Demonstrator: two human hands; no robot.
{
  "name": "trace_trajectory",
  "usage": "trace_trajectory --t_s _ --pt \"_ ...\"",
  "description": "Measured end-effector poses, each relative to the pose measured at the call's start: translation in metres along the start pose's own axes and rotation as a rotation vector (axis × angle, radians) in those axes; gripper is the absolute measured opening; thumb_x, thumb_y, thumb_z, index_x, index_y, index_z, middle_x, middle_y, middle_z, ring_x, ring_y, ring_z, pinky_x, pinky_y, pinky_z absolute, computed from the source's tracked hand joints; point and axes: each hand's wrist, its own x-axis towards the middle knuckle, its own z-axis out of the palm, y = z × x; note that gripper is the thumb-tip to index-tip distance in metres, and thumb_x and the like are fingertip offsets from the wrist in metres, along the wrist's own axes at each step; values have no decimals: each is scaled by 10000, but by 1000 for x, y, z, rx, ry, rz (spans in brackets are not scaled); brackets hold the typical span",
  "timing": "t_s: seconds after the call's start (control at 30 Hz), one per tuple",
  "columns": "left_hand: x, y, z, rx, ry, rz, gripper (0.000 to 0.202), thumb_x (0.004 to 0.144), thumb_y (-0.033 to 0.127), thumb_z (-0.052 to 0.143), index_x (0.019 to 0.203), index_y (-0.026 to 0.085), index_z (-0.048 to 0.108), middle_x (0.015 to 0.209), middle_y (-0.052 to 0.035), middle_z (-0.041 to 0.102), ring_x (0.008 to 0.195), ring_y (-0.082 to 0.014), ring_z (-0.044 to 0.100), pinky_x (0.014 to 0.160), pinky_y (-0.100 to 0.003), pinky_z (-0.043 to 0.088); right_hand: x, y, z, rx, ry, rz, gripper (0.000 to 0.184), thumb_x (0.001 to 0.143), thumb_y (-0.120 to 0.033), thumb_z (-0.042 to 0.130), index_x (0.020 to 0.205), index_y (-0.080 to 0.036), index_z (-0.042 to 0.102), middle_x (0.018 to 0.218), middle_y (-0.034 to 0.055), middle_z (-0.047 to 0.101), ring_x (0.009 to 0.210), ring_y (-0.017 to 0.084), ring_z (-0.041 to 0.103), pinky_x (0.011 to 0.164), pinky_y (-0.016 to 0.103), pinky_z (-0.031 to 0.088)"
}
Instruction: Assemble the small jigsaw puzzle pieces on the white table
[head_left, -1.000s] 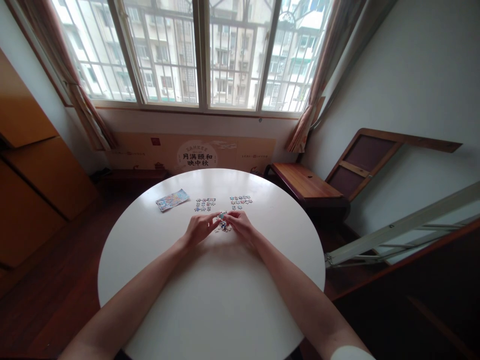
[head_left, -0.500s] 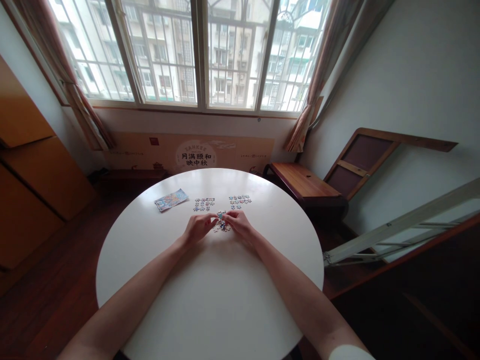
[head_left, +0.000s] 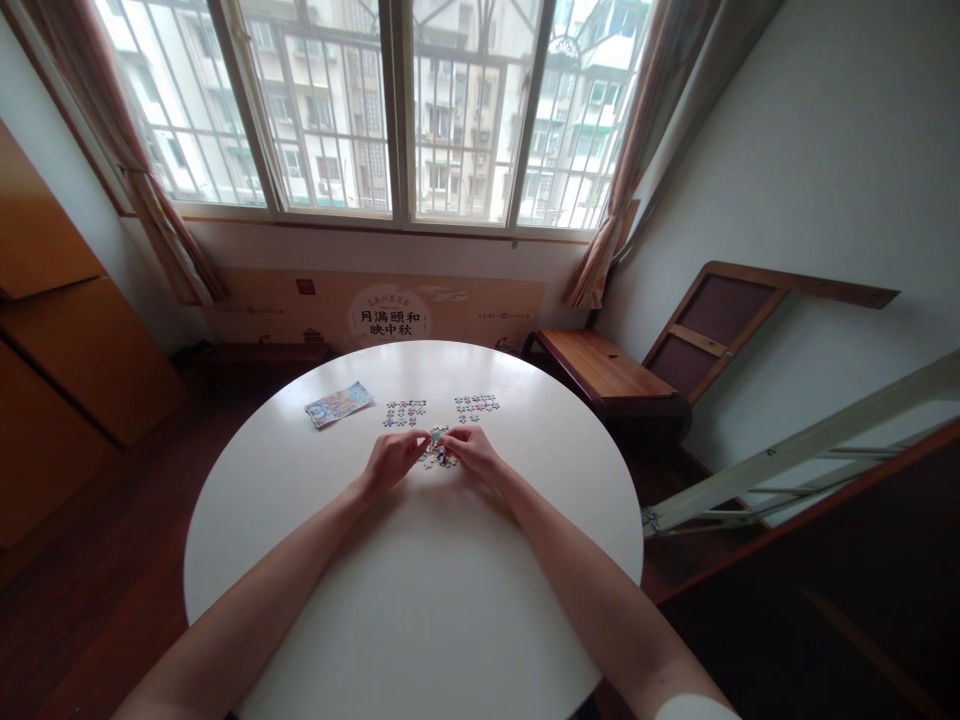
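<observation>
Right hand pinching a teal puzzle piece above the pile; left hand right beside it, fingers bunched, grip impossible to tell. Two piece groups sit beyond, picture sheet to the left. Round white table, rims well apart from both hands, broad sideways room; bench just past the edge, barred window ahead.

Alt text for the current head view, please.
A person's left hand and right hand meet at a pile of jigsaw pieces, a bluish piece between their fingertips, on a round white table. Beyond lie a left group of pieces, a right group and, far left, a colourful printed sheet.
</observation>
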Motion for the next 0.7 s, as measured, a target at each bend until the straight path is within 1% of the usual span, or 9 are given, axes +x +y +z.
trace_trajectory --t_s 0.13,0.23,0.4,0.53,0.7 --pt "0 -1 1 -6 11 -3 308 867 394 463 906 179 681 539 14 569 485 -69 478 533 -162 366 -1 -2 0 -18 -3 1 361 662 -464 643 636 -104 641 507 6 555 442 65 412 454 208 295" --pt "0 -1 1 -6 28 18 286 861 378 480 893 179 683 517 23 555 471 -64 471 518 -158 361 -1 -3 0 -29 -5 2 369 667 -469 640 632 -101 640 505 7 553 438 63 401 450 208 285" --pt "0 -2 1 -22 65 53 247 854 348 503 867 179 682 504 33 553 450 -57 465 500 -153 356 -1 -2 0 -12 -7 -7 364 671 -462 645 617 -102 635 505 12 556 450 72 423 460 214 304" --pt "1 -2 1 -22 63 58 236 851 341 511 860 178 681 508 32 562 448 -56 471 497 -152 357 0 0 0 -4 -5 -9 355 676 -455 643 614 -105 633 508 14 557 448 71 428 456 212 304" --pt "1 -3 2 -18 63 48 232 847 347 518 856 179 679 484 41 544 438 -54 462 494 -152 352 2 4 -1 -5 1 -2 344 677 -447 644 655 -103 648 521 13 556 470 79 455 471 213 331"
